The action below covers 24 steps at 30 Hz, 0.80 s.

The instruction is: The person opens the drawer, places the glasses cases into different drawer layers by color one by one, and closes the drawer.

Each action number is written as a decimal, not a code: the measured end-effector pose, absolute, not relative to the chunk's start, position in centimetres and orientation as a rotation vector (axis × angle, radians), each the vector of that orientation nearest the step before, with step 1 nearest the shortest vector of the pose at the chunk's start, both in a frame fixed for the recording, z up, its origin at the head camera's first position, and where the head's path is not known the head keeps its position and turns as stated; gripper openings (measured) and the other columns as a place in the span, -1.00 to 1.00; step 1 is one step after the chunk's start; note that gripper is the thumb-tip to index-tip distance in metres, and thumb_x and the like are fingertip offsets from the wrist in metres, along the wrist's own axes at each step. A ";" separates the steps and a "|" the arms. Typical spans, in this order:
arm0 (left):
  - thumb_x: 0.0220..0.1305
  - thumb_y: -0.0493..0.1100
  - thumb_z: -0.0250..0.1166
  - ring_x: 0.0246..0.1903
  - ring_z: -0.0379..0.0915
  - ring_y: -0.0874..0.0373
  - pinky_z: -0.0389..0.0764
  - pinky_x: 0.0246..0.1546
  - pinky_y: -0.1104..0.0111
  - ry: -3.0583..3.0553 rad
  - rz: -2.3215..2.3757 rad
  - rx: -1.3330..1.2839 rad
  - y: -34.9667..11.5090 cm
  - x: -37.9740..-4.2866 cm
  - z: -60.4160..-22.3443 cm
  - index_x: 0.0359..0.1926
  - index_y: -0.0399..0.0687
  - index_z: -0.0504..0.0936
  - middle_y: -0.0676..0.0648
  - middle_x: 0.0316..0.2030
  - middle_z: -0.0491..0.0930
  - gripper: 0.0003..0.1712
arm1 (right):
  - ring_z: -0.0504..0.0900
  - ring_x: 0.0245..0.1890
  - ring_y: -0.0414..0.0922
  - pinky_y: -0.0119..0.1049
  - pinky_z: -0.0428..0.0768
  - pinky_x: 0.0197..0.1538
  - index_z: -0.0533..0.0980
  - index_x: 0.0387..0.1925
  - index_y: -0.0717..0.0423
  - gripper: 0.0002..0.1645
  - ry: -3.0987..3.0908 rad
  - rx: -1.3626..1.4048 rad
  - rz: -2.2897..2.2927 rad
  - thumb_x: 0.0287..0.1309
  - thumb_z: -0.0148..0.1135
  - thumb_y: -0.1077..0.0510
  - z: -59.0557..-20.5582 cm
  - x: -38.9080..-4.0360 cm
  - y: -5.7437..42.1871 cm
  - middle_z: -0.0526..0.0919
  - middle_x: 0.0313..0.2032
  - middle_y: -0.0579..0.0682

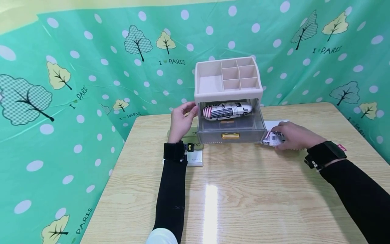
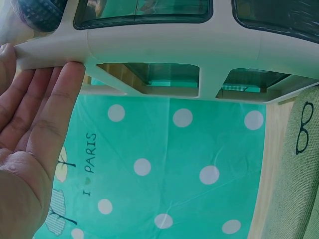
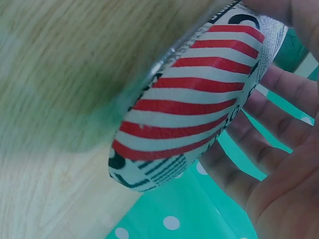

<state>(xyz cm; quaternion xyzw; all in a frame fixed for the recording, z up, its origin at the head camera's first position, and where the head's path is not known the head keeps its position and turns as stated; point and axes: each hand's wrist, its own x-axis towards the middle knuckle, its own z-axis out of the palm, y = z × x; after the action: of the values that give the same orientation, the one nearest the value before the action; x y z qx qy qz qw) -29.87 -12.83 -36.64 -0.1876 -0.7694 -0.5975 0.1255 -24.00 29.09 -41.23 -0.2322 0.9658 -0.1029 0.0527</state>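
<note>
A white desk organizer (image 1: 230, 95) stands at the back of the table, its grey see-through drawer (image 1: 231, 137) pulled out. Inside that drawer lies a newspaper-print glasses case (image 1: 226, 110). My left hand (image 1: 179, 122) touches the organizer's left side. In the left wrist view its fingers (image 2: 50, 114) look nearly straight against the side frame. To the right of the drawer, my right hand (image 1: 294, 135) grips another newspaper-print glasses case (image 3: 184, 104) with red and white stripes, low over the table. Its thumb and fingers lie on opposite sides; the fingertips are hidden.
Green cloth glasses cases (image 1: 192, 139) with a glasses print lie left of the organizer, by a white box (image 1: 195, 158). A white flat thing (image 1: 275, 124) lies behind the right hand. A green dotted curtain (image 1: 170, 78) hangs behind the wooden table (image 1: 243, 196).
</note>
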 end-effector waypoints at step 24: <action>0.42 -0.08 0.34 -0.05 0.67 0.04 0.73 -0.01 0.34 -2.236 -1.698 -0.577 -13.0 -30.0 -36.8 0.14 -0.25 0.66 -0.19 0.02 0.71 -0.59 | 0.48 -0.21 0.04 -0.20 0.50 -0.32 0.52 0.19 0.35 -0.19 3.108 -0.659 -0.317 -0.10 0.60 0.10 -31.5 -24.2 29.5 0.55 -0.06 0.22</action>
<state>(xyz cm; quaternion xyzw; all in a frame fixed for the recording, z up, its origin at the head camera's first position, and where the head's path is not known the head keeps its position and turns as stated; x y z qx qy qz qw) -29.98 -12.97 -36.78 -0.1993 -0.7727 -0.5868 0.1375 -24.23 29.53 -31.54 -0.2063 0.9731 -0.0994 -0.0255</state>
